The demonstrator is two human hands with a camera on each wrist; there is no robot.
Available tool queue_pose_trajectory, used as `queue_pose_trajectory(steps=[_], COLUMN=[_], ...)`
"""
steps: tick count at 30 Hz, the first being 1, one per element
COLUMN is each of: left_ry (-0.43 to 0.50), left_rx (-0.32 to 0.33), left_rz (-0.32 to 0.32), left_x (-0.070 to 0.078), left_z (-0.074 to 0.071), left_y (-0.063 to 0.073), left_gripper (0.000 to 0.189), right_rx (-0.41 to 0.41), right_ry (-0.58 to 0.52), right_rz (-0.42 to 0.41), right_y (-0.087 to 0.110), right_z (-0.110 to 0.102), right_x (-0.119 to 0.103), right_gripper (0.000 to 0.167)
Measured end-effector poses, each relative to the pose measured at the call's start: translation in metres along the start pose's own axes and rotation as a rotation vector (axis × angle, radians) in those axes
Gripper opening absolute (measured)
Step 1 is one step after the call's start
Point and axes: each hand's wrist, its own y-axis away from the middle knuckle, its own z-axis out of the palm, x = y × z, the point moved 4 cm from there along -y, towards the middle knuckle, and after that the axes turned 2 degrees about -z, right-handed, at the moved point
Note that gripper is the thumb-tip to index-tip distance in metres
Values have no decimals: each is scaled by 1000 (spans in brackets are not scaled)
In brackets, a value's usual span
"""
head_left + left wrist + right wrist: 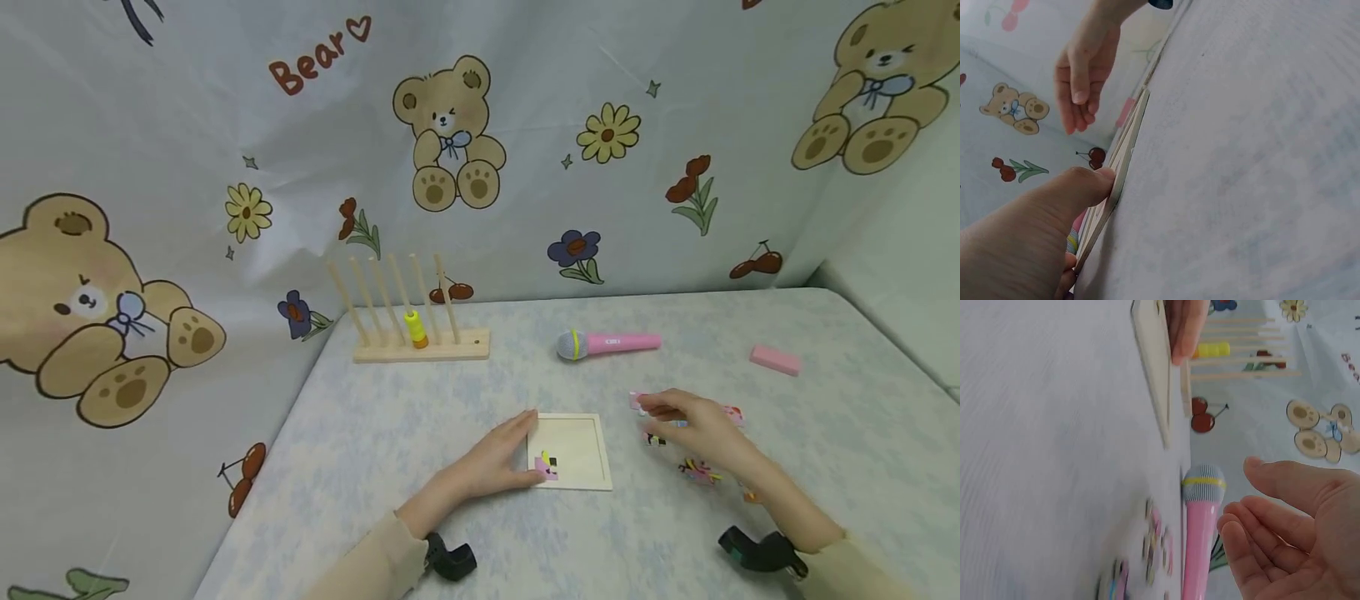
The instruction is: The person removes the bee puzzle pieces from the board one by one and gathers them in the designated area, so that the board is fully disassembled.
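My left hand [487,457] holds the left side of a shallow wooden puzzle tray [604,454], its thumb at the near edge and fingers at the far corner. In the left wrist view, the thumb [1094,184] lies against the tray's rim. One pink puzzle piece with yellow and black print [547,469] lies in the tray's near left corner. Above loose puzzle pieces [699,472] on the right, my right hand [701,429] hovers and partly hides them. The right wrist view shows that hand with loosely bent fingers [1272,528] and nothing in its grasp.
Behind the tray lies a pink toy microphone [618,343], with a pink block [775,360] farther right. A wooden peg stand [420,353] carrying yellow and orange beads [416,327] stands at the back left. A bear-print cloth [525,167] hangs behind the table.
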Motion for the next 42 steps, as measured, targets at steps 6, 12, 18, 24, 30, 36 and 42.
queue_pose_trajectory(steps=[6, 12, 18, 24, 30, 36, 42], left_ry=[38, 86, 77, 70, 65, 45, 63], left_rx=[4, 3, 1, -17, -29, -18, -25], left_rz=[-3, -35, -25, -6, -18, -22, -13], left_x=[1, 0, -1, 0, 0, -1, -2], left_z=[-1, -2, -3, -5, -3, -4, -3], left_y=[1, 3, 5, 2, 4, 4, 3], left_gripper=[82, 92, 100, 101, 102, 101, 102], right_rx=[-120, -208, -211, -193, -190, -180, -205], right_ry=[-174, -189, -170, -149, -107, -103, -215], right_rz=[-83, -190, -192, -188, -238, -271, -162], right_y=[-21, -30, -28, -25, -20, -21, -22], right_z=[39, 76, 92, 97, 104, 107, 109], right_x=[-37, -60, -64, -61, -64, -66, -63], right_gripper=[37, 33, 35, 36, 36, 33, 35])
